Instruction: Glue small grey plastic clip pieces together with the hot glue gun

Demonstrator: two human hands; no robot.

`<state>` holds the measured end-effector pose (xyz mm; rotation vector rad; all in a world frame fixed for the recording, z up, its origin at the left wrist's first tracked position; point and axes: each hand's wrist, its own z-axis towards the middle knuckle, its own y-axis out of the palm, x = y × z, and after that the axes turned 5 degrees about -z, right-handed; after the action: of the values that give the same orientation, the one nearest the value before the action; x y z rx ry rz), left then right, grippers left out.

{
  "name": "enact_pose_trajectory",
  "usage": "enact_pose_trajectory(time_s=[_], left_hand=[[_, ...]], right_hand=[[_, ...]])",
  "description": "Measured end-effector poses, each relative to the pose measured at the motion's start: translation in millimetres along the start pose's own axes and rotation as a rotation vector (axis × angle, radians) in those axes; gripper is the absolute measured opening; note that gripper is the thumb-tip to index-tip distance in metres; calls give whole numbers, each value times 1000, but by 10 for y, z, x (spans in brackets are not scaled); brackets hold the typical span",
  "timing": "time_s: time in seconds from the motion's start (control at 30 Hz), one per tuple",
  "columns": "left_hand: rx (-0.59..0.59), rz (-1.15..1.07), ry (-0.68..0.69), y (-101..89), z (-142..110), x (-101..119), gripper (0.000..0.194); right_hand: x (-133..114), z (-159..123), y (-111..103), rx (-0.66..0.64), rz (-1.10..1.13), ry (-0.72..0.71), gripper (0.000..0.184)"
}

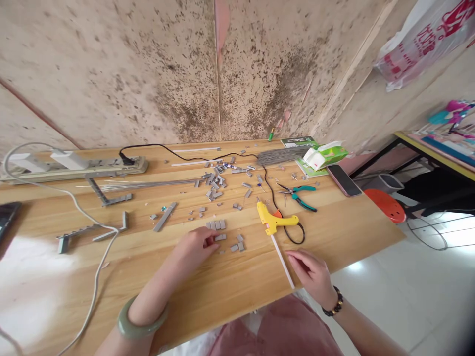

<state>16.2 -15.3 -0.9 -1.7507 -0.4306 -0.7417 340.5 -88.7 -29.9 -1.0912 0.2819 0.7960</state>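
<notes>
My left hand (195,247) is low over the table with its fingers pinched at the end of a small grey block (221,237). Just beyond it, several like blocks stand side by side in a short row (215,225), and a few loose ones (238,245) lie to the right. My right hand (310,274) is near the table's front edge, thumb and fingers drawn together; whatever they may hold is hidden. Beside its fingertips a white glue stick (282,262) runs out of the back of a yellow hot glue gun (274,219) lying on its side.
Teal-handled pliers (301,195), a phone (344,180) and a tissue pack (325,155) lie at the right. Grey pieces (215,183) are heaped mid-table, near thin metal wires (284,155). At the left are a power strip (100,165), a white cable (97,277) and jointed grey strips (111,232).
</notes>
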Motion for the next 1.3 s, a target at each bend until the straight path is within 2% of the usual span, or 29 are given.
enact_pose_trajectory(time_s=[0.27, 0.4, 0.53, 0.73, 0.83, 0.93, 1.0, 1.13, 1.3], left_hand=[[96, 88, 121, 39, -1, 10, 12], [164, 119, 326, 33, -3, 23, 14], [289, 128, 546, 47, -30, 49, 17], [333, 39, 720, 107, -70, 164, 14], [352, 2, 791, 140, -65, 212, 15], [358, -10, 794, 183, -56, 231, 16], [311, 4, 775, 219, -56, 247, 16], [223, 98, 714, 311, -80, 328, 11], [170, 220, 654, 422, -124, 428, 10]], right_hand=[[0, -4, 14, -10, -11, -29, 18], [-7, -2, 13, 6, -2, -22, 18], [-36, 7, 12, 30, -10, -25, 17], [-68, 7, 23, 53, -17, 9, 7], [-52, -8, 29, 29, 1, 34, 8], [-71, 28, 27, 3, 4, 63, 13], [-132, 103, 25, -25, 6, 61, 13], [-336, 300, 43, -133, -69, -94, 5], [-494, 370, 132, -298, -260, -180, 15]])
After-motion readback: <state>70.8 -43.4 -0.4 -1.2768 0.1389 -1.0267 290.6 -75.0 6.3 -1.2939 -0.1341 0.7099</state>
